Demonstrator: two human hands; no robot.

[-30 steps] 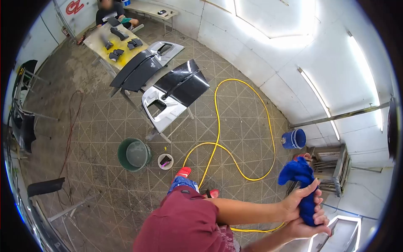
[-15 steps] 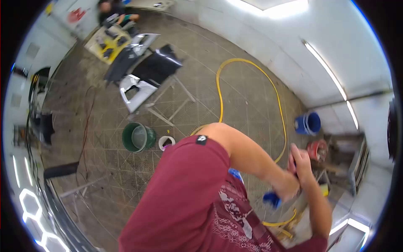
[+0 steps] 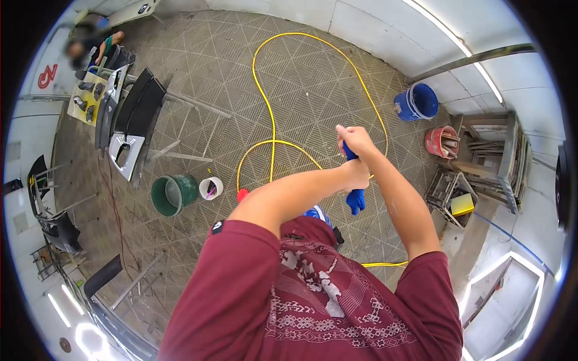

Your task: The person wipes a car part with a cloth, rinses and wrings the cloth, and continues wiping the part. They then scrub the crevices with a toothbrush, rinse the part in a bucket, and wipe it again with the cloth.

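Note:
My left hand (image 3: 358, 173) is closed in front of my chest. A blue glove (image 3: 356, 201) hangs below it, its fingers pointing down. Just above, my right hand (image 3: 355, 141) is also closed, and more blue material shows at its fingers, next to the left hand. The two hands are close together, with the forearms crossing into the same spot. How the glove runs between them is partly hidden by the hands and wrists.
A yellow hose (image 3: 274, 120) loops over the patterned floor. Green (image 3: 158, 195), white (image 3: 203, 189), blue (image 3: 415, 102) and red (image 3: 435, 142) buckets stand around. Car panels (image 3: 139, 103) rest on stands at left, near a seated person (image 3: 96, 51). A wooden rack (image 3: 506, 168) stands right.
My view has turned, bringing both hands nearer the middle. The left forearm has swung up and leftward, and more of the blue glove shows below the left hand.

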